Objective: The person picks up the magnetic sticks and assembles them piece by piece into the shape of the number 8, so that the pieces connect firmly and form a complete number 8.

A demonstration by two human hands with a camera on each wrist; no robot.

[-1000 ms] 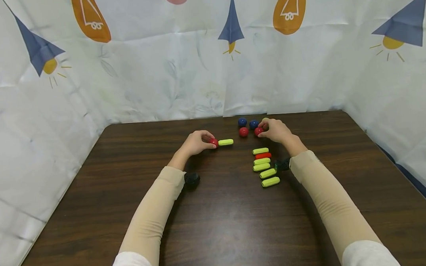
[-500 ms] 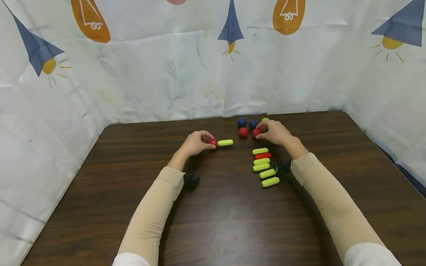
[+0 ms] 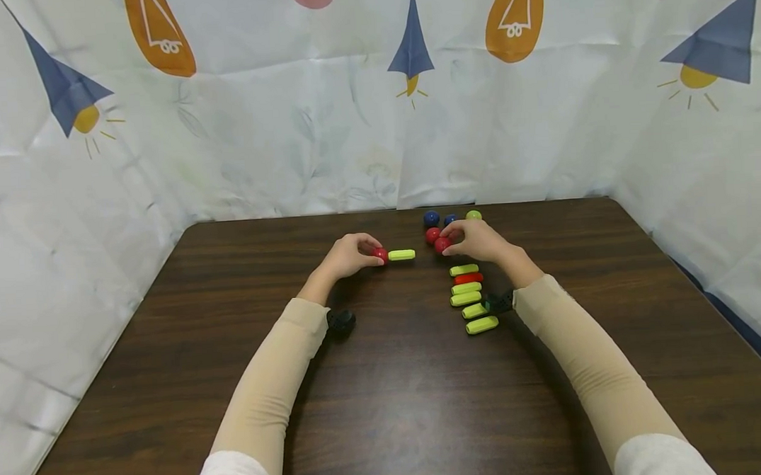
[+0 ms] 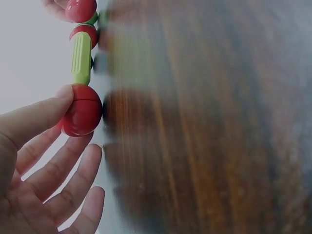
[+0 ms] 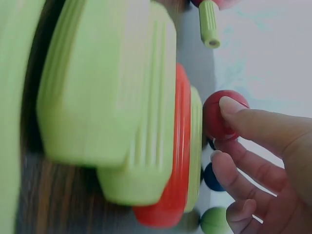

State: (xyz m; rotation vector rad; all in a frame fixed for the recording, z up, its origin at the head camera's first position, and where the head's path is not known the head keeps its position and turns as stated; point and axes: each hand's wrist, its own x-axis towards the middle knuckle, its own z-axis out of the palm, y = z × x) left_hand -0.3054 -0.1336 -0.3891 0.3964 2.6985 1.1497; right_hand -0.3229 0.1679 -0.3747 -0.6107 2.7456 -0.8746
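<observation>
Thumb and fingers of my left hand (image 3: 352, 256) pinch a red ball (image 4: 83, 113) on the table's far half. From that ball a ribbed yellow-green stick (image 3: 402, 255) points right, its other end free. My right hand (image 3: 480, 241) pinches a second red ball (image 5: 222, 115) between thumb and fingers, a short way right of the stick and apart from it. Close behind that ball sits a loose red ball (image 3: 432, 235). Two blue balls stand farther back, one (image 3: 431, 218) at left and one (image 3: 450, 220) partly hidden by my right hand. A yellow-green ball (image 3: 474, 215) is beside them.
In front of my right hand lies a column of several yellow-green sticks (image 3: 482, 325) with one red stick (image 3: 468, 278) among them. The dark wooden table (image 3: 388, 407) ends at a printed white curtain (image 3: 255, 144). A black wrist camera (image 3: 342, 323) hangs under my left wrist.
My right hand has moved left and slightly nearer with the red ball, toward the stick's free end. The yellow-green ball behind it now shows fully. My left hand stays put.
</observation>
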